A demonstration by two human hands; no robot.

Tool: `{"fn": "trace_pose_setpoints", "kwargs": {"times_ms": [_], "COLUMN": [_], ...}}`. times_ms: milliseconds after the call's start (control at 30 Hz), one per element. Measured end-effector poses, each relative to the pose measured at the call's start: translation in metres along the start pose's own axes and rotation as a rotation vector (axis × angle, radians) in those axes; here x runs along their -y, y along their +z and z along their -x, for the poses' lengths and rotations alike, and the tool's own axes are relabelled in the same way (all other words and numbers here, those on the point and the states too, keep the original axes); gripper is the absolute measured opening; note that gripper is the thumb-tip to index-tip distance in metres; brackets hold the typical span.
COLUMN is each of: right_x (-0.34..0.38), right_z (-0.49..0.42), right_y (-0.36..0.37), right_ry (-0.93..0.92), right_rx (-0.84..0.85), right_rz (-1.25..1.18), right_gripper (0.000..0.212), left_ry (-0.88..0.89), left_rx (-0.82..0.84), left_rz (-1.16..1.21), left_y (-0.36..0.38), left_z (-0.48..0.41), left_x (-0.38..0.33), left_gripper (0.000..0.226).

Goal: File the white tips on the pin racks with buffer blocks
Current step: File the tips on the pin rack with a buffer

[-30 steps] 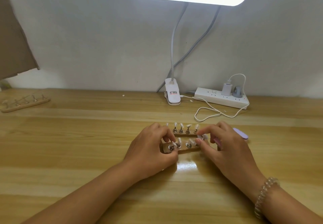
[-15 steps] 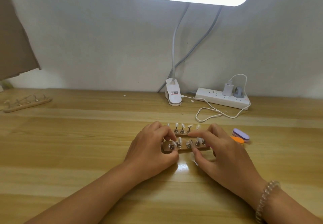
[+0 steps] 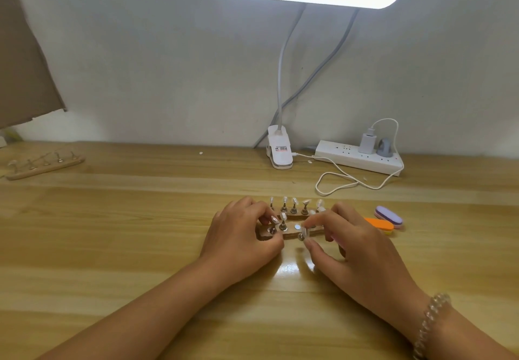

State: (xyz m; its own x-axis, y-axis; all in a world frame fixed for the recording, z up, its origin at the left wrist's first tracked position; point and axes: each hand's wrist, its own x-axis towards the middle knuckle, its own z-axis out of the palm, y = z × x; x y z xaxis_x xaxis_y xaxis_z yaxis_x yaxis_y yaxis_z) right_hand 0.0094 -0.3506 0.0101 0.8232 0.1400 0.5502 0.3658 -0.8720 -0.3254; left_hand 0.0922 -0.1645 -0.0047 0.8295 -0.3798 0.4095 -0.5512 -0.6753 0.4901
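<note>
Lifted since: pin, seemingly pinched by right hand.

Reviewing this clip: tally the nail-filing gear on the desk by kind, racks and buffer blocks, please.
Wooden pin racks: 3 (two between the hands, one at the far left edge)
Buffer blocks: 2 (one orange, one purple, beside the right hand, neither held)
Total: 5

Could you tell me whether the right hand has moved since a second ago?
Yes. The right hand has drawn back toward the person, uncovering the buffer blocks and lifting one pin off the near rack.
</note>
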Motion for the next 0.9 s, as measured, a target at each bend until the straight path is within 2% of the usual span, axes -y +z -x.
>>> {"fn": "trace_pose_setpoints", "kwargs": {"times_ms": [167, 267, 367, 533, 633, 733, 900], "right_x": [0.001, 0.002, 0.006, 0.013, 0.011, 0.011, 0.009], "right_z": [0.0, 0.0, 0.0, 0.001, 0.002, 0.002, 0.002], "right_y": [0.004, 0.004, 0.004, 0.006, 0.003, -0.001, 0.002], "right_ry": [0.042, 0.107, 0.148, 0.17, 0.222, 0.289, 0.335], "right_rx": [-0.038, -0.077, -0.077, -0.011, 0.025, 0.05, 0.108], "right_rz": [-0.076, -0.173, -0.292, -0.356, -0.329, -0.329, -0.334], "right_gripper": [0.016, 0.016, 0.015, 0.015, 0.03, 0.039, 0.019], "left_ry": [0.037, 0.159, 0.265, 0.3, 0.3, 0.3, 0.3], "left_rx": [-0.064, -0.112, -0.018, 0.162, 0.207, 0.226, 0.235], "left_rz": [-0.036, -0.039, 0.022, 0.251, 0.296, 0.284, 0.244], "left_y": [-0.003, -0.004, -0.005, -0.004, -0.002, -0.002, -0.002], "left_z": [0.001, 0.007, 0.013, 0.008, 0.007, 0.005, 0.005], "left_x": [-0.002, -0.009, -0.016, -0.01, -0.009, -0.008, -0.008], "left_gripper": [0.031, 0.033, 0.026, 0.011, 0.019, 0.014, 0.015]}}
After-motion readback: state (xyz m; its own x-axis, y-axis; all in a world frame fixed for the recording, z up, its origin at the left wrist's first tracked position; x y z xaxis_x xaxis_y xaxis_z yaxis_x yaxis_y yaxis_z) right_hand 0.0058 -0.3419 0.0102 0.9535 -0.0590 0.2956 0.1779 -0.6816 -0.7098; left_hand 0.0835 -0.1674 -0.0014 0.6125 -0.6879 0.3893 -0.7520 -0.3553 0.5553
